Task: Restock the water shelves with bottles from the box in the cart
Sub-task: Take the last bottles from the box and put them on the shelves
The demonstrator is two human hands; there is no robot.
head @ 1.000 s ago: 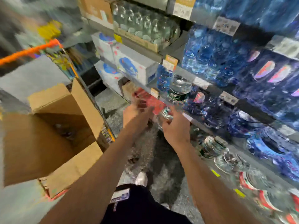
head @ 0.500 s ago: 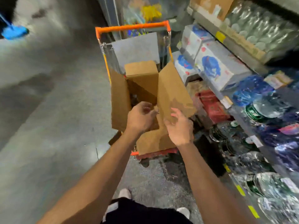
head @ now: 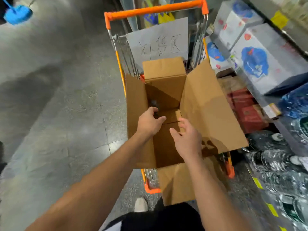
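Observation:
An open cardboard box (head: 205, 104) stands in the orange-handled cart (head: 155, 10), its flaps spread out. My left hand (head: 149, 123) reaches into the box's left side. Its fingers and thumb curl around the top of a dark bottle (head: 154, 103) low against the left wall; I cannot tell whether they have closed on it. My right hand (head: 187, 139) hovers over the box opening with fingers spread, holding nothing. The water shelves (head: 283, 104) run along the right, with clear bottles (head: 275, 160) lying on the low shelf.
A grey handwritten sign (head: 160, 42) leans in the cart behind the box. White-and-blue cartons (head: 256, 62) and red boxes (head: 246, 110) sit on the shelving. A blue mop head (head: 17, 14) lies on the grey floor at far left. My shoe (head: 140, 204) is below.
I turned from the shelf to the cart. Both hands left the shelf bottles and came over the box; the left has gone down inside it.

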